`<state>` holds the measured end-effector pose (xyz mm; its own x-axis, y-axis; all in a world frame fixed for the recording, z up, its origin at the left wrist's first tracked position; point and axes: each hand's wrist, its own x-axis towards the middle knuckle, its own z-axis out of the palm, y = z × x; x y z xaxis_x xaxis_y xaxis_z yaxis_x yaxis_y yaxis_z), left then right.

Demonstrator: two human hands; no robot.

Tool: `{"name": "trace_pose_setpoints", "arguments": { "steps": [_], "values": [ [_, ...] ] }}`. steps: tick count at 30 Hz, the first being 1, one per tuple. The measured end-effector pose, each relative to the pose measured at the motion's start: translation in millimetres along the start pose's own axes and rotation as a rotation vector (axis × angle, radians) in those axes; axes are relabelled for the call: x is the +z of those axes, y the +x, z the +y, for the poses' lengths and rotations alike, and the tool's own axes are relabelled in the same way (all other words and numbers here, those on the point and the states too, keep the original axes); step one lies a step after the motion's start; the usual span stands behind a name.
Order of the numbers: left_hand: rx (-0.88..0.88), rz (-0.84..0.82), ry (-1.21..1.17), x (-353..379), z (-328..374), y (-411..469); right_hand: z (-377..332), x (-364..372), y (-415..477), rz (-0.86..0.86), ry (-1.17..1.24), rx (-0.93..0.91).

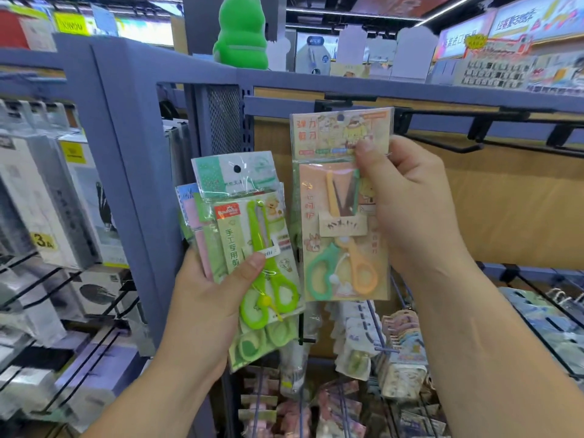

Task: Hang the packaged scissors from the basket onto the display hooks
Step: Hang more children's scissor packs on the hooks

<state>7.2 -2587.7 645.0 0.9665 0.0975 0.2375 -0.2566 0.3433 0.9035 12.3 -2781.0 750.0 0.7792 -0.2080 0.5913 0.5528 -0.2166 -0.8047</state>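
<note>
My left hand (208, 292) grips a fanned stack of scissors packs (249, 235) from below, thumb across the front pack with lime green scissors. My right hand (407, 203) holds a single orange-backed pack (338, 216) with green-and-orange scissors upright, thumb on its header card. The hang hole at the top of that pack sits just below a black display hook (344, 101) on the upper rail. More bare black hooks (474, 147) stick out to the right. No basket is in view.
A blue-grey shelf frame (126, 147) stands on the left with boxed goods on wire hooks beyond it. A green toy (241, 33) sits on top. Lower hooks (373, 339) carry small packaged items below my hands.
</note>
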Motion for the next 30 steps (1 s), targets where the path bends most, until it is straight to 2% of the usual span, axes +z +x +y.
{"name": "trace_pose_setpoints", "arguments": {
  "steps": [13,17,24,27,30],
  "values": [
    [0.055,-0.003,0.039,-4.2,2.3,-1.8,-0.6,-0.5,-3.6,0.048,-0.056,-0.006],
    [0.058,-0.001,0.039,-3.7,3.7,-1.5,5.7,2.0,2.5,0.049,-0.099,0.048],
    [0.020,-0.048,-0.014,-0.8,12.9,-0.1,36.8,4.6,29.1,0.092,-0.346,0.061],
    [-0.005,-0.085,-0.042,-0.4,14.4,-1.1,33.2,4.0,20.9,0.191,-0.270,0.053],
    [-0.029,-0.123,-0.055,-2.4,12.7,0.3,22.5,5.2,-1.4,0.290,-0.183,-0.035]
  ]
}}
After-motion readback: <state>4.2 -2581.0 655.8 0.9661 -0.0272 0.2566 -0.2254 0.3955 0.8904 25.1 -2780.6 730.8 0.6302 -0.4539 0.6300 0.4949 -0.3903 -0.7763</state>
